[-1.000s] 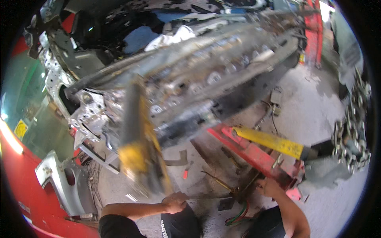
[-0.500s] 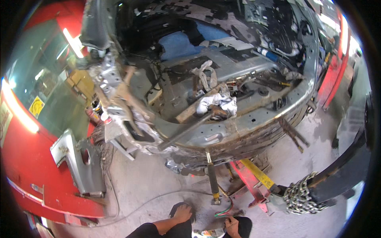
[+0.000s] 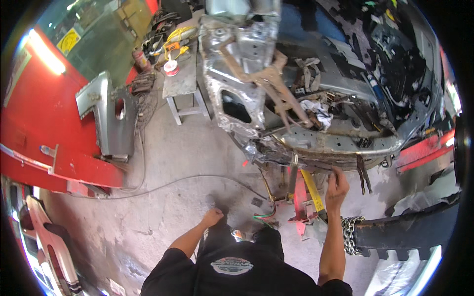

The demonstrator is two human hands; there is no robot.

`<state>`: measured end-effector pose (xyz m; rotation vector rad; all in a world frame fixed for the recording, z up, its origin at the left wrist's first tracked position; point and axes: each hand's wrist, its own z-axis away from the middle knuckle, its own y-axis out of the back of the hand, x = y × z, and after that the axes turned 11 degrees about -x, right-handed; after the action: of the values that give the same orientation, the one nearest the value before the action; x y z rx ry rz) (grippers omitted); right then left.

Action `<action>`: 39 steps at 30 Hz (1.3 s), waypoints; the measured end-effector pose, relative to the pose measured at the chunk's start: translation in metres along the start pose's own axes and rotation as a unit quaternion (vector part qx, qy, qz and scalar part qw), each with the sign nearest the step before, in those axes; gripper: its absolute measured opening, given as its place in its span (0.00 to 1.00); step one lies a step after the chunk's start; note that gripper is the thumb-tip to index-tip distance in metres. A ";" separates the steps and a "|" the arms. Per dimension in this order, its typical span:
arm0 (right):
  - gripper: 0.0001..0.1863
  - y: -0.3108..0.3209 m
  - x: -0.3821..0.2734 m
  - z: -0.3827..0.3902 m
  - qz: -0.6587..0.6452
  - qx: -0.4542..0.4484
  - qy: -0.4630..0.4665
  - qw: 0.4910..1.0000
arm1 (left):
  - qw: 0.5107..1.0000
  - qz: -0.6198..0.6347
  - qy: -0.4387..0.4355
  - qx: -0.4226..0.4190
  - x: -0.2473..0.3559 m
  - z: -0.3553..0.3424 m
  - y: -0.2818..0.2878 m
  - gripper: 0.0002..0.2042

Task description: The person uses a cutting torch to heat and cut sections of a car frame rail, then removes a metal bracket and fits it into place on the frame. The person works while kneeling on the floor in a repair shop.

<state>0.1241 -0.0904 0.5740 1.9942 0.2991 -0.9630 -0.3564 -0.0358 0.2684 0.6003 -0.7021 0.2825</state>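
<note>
A stripped car body (image 3: 232, 59) has bent, rusty metal braces (image 3: 266, 79) at its near corner and a rusted lower rail (image 3: 321, 160). My right hand (image 3: 336, 187) is raised to that rail, one finger extended and the others bent apart; whether it touches the metal I cannot tell. Beneath it are a red stand (image 3: 299, 207) with a yellow cylinder (image 3: 312, 192) and a metal clamp (image 3: 364, 173) hanging beside. My left hand (image 3: 213, 217) is low by my leg, fingers curled, their contents hidden. A green-and-red hose (image 3: 261, 215) lies near my feet.
A red booth wall (image 3: 39, 128) with a loose silver fender (image 3: 107, 128) stands left, near a small metal table (image 3: 177, 88) with a red-and-white spool. A cable (image 3: 197, 176) crosses the concrete floor. A dark beam (image 3: 395, 227) wrapped in chain (image 3: 351, 234) is at the right.
My view has turned and widened, showing more of the left side and my body. My right hand has risen from beside my knee to the car's lower edge.
</note>
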 end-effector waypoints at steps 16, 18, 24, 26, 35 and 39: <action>0.28 -0.242 -0.110 -0.177 -0.092 0.036 -0.080 0.992 | 0.909 0.325 0.216 0.145 -0.216 0.012 0.230 0.13; 0.25 -0.255 -0.121 -0.178 -0.185 0.150 -0.060 0.969 | 0.886 0.371 0.230 0.154 -0.239 0.017 0.244 0.13; 0.29 -0.257 -0.144 -0.184 -0.169 0.102 -0.114 0.974 | 0.847 0.443 0.245 0.160 -0.280 0.034 0.260 0.13; 0.31 -0.262 -0.138 -0.183 -0.153 0.121 -0.116 0.974 | 0.830 0.474 0.250 0.155 -0.281 0.040 0.257 0.12; 0.57 -0.233 -0.041 -0.163 -0.139 0.026 -0.023 0.990 | 0.840 0.481 0.215 0.133 -0.293 0.028 0.253 0.14; 0.44 -0.239 -0.072 -0.154 -0.192 -0.003 -0.020 0.981 | 0.843 0.475 0.200 0.156 -0.300 0.030 0.272 0.16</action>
<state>0.0282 0.1834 0.5294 1.9455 0.6821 -1.2362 -0.7111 0.1491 0.1984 0.4301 -0.4963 1.4357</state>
